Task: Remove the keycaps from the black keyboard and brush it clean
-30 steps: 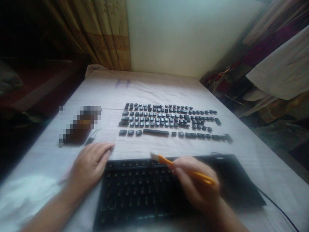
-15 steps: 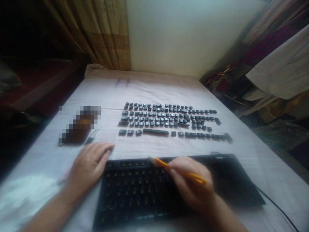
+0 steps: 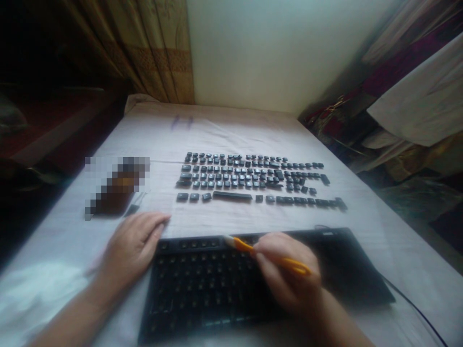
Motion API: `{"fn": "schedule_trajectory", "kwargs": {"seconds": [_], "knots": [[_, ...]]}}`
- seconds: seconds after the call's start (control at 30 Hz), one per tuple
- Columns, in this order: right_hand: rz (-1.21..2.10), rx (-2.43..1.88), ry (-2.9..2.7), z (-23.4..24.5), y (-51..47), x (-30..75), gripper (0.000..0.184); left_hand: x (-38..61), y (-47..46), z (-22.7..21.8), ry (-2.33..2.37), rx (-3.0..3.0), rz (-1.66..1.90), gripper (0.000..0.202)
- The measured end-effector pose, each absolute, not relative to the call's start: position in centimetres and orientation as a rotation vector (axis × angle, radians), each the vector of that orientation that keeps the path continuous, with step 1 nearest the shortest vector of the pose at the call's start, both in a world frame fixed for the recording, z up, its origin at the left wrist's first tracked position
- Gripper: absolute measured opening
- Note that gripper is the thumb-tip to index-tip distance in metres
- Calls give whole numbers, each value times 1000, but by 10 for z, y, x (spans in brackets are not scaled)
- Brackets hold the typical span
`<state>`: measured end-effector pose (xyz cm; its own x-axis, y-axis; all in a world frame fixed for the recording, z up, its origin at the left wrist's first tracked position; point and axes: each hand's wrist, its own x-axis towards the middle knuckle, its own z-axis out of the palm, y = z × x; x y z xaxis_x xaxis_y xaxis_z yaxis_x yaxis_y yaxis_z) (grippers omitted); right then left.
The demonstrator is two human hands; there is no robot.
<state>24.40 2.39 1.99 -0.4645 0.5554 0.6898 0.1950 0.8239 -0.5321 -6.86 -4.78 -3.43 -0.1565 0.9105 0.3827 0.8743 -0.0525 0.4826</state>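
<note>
A black keyboard [image 3: 202, 284] with its keycaps off lies in front of me, bare key posts showing. My right hand [image 3: 289, 265] grips a paintbrush [image 3: 244, 245] with an orange handle. The brush's pale bristles are at the keyboard's top edge, near the strip of small buttons. To the left, my left hand [image 3: 135, 241] rests flat on the cloth with its fingers stretched out, empty. Its thumb lies beside the keyboard's upper left corner. Beyond the keyboard, loose black keycaps [image 3: 231, 177] are laid out in rows, with the long space bar [image 3: 232, 195] in the nearest row.
A pale sheet [image 3: 224, 130] covers the surface. Left of the keycaps lies a pixelated dark object [image 3: 117, 193], with a small dark piece [image 3: 132, 209] beside it. A black cable [image 3: 412, 301] runs off the keyboard's right side. Hanging cloths [image 3: 408, 96] are at the right.
The brush tip stays near the same spot on the keyboard's top edge. The view has shifted very slightly; my left hand keeps its place.
</note>
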Motion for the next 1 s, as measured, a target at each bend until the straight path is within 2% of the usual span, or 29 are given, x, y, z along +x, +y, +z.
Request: {"fn": "schedule_trajectory", "kwargs": {"seconds": [1.0], "knots": [[465, -544, -2051, 17, 24, 243, 24, -72, -50, -37, 2124, 2237, 889, 28]]}}
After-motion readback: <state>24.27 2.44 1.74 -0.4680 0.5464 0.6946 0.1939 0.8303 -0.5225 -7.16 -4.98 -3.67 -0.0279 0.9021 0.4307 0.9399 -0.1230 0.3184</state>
